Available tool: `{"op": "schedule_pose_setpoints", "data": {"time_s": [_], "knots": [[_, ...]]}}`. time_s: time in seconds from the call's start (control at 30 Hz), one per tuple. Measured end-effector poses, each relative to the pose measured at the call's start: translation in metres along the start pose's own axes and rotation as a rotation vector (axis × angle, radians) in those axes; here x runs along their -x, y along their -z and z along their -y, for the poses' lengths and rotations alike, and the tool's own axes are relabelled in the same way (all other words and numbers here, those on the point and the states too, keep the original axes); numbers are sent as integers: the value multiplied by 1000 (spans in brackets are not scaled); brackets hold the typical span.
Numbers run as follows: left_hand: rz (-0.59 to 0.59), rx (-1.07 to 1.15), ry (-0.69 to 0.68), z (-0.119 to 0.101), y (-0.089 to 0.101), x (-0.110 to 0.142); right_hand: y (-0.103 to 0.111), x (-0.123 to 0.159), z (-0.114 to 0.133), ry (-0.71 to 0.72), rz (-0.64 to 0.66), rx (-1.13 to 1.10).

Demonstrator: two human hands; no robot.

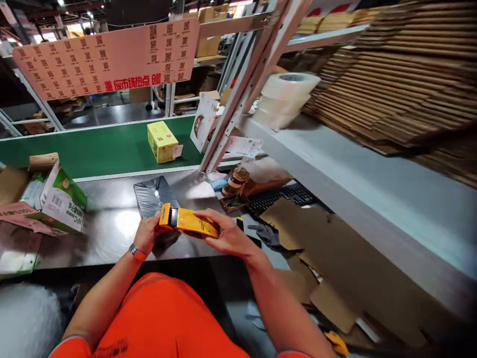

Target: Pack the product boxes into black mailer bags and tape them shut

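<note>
My right hand [229, 233] is wrapped around a yellow tape dispenser [199, 223], held level above the near part of a black-wrapped package [154, 191]. The dispenser's head points left and reaches my left hand [146, 233]. That hand is closed at the near left side of the package, with its fingertips partly hidden by the dispenser's head. Shiny black plastic covers the package, which rests on the metal table [112, 233]. Its near end is partly covered by the dispenser and my hands.
An open green-and-white carton [63, 199] stands left. Behind the table, a green conveyor [112, 146] carries a yellow box [162, 141] and a white carton [203, 122]. A metal post [246, 89], tape rolls [285, 97], a keyboard [281, 199] and stacked cardboard [402, 74] are right.
</note>
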State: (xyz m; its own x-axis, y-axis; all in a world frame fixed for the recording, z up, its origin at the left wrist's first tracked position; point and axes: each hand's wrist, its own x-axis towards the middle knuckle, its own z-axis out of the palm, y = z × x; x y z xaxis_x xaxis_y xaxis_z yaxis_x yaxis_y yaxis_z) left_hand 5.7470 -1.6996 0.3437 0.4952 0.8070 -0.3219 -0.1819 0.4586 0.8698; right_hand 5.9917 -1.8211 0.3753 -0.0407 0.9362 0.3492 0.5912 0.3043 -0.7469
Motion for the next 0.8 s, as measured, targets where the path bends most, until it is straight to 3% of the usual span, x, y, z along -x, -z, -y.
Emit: {"op": "schedule_pose_setpoints", "data": {"time_s": [0.13,0.3,0.37,0.43,0.53,0.63,0.7,0.8], "knots": [[-197,44,-17,4,-9,-15,5,-30,-35,218,93,163],[-493,-301,-248,5,2,-30,9,-54,-74,315,134,367],[-596,-365,-360,-7,24,-29,28,-64,-89,336,94,428],[-716,-408,-442,-20,59,-23,52,-75,-109,333,9,469],[-869,-496,-452,-16,113,-14,74,-85,-157,264,-73,466],[-912,-564,-263,26,137,-26,47,-79,-216,123,25,358],[-882,-524,-164,63,130,-47,3,-67,-247,-12,68,200],[-832,-498,-154,105,111,-78,-68,-46,-270,-216,-24,-38]]}}
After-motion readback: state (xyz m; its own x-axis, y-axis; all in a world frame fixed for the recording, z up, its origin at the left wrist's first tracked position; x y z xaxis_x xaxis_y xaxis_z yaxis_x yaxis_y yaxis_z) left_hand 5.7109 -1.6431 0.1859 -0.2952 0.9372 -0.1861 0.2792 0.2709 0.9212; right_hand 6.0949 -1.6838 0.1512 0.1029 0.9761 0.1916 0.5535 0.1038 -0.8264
